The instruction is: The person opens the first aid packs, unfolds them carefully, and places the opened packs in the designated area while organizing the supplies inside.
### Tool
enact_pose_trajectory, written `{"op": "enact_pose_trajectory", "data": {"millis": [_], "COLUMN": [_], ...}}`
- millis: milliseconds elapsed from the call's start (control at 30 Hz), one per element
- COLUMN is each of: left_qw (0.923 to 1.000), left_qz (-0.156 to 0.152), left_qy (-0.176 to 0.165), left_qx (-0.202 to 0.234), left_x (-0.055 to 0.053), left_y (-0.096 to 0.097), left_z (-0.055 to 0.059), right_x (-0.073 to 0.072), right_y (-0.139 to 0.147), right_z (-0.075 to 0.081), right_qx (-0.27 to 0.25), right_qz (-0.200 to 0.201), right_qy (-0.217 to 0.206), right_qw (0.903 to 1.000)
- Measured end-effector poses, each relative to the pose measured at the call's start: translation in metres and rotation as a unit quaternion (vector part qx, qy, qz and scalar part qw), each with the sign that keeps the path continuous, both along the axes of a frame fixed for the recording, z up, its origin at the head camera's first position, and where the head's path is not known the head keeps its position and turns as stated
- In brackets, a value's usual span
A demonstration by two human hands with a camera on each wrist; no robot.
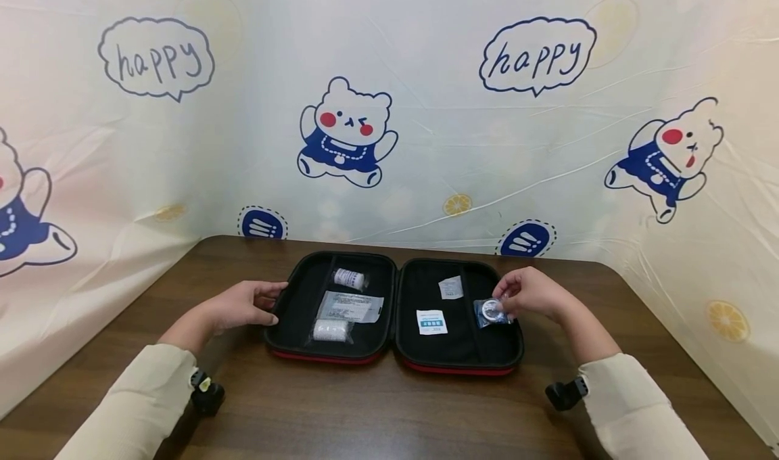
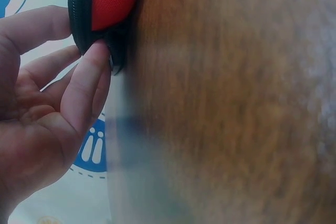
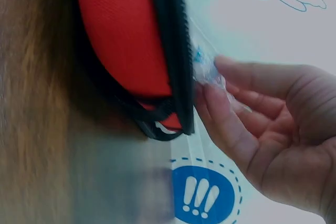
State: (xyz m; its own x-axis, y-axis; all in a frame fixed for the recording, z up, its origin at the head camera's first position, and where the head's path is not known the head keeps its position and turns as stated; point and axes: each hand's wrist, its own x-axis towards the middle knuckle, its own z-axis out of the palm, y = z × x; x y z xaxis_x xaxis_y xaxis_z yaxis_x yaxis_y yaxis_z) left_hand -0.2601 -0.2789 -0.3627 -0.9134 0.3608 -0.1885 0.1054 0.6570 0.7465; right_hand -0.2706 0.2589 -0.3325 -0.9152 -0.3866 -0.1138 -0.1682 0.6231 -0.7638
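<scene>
A red zip case (image 3: pixel 121 30) with a black lining lies unfolded on the table. My left hand (image 1: pixel 246 304) grips its left rim; in the left wrist view the thumb and fingers lie about the zipped edge. My right hand (image 1: pixel 529 293) pinches a white ring-shaped roll (image 1: pixel 491 310) in a clear and blue wrapper, over the right half's outer side. In the right wrist view, the case wall partly hides this clear wrapper (image 3: pixel 202 69). Two white packets (image 1: pixel 432 323) lie in the right half. The left half holds two wrapped white rolls (image 1: pixel 331 330) and a flat printed packet (image 1: pixel 359 307).
The brown wooden table (image 1: pixel 316 412) extends around the case on all sides. Behind it hangs a pale printed curtain (image 1: pixel 438 149), close to the table's back edge. Elastic straps cross both halves of the case.
</scene>
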Motion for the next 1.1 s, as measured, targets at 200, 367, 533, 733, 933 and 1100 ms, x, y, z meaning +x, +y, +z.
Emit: {"op": "enact_pose_trajectory", "data": {"millis": [200, 367, 533, 733, 933, 1100], "left_qw": [1.0, 1.0, 1.0, 1.0, 1.0, 1.0], "left_qz": [-0.007, 0.006, 0.004, 0.0, 0.0, -0.001], "left_qy": [0.005, -0.002, -0.004, -0.004, -0.004, -0.005], "left_qx": [-0.003, -0.001, 0.0, 0.001, 0.002, -0.001], "left_x": [0.0, 0.0, 0.001, 0.001, 0.001, 0.002], "left_y": [0.0, 0.0, 0.0, 0.0, 0.001, 0.001], "left_z": [0.001, 0.002, 0.001, 0.0, 0.002, 0.003], "right_x": [-0.004, -0.006, -0.008, -0.011, -0.015, -0.015], "right_y": [-0.014, -0.03, -0.041, -0.043, -0.041, -0.043], "right_z": [-0.005, -0.007, -0.012, -0.017, -0.019, -0.021], "right_qx": [0.026, 0.083, 0.084, 0.014, -0.044, -0.09], "right_qz": [-0.031, -0.054, -0.054, -0.062, -0.095, -0.118], "right_qy": [0.003, 0.01, -0.008, -0.054, -0.095, -0.108], "right_qw": [0.9992, 0.9951, 0.995, 0.9965, 0.9899, 0.983]}}
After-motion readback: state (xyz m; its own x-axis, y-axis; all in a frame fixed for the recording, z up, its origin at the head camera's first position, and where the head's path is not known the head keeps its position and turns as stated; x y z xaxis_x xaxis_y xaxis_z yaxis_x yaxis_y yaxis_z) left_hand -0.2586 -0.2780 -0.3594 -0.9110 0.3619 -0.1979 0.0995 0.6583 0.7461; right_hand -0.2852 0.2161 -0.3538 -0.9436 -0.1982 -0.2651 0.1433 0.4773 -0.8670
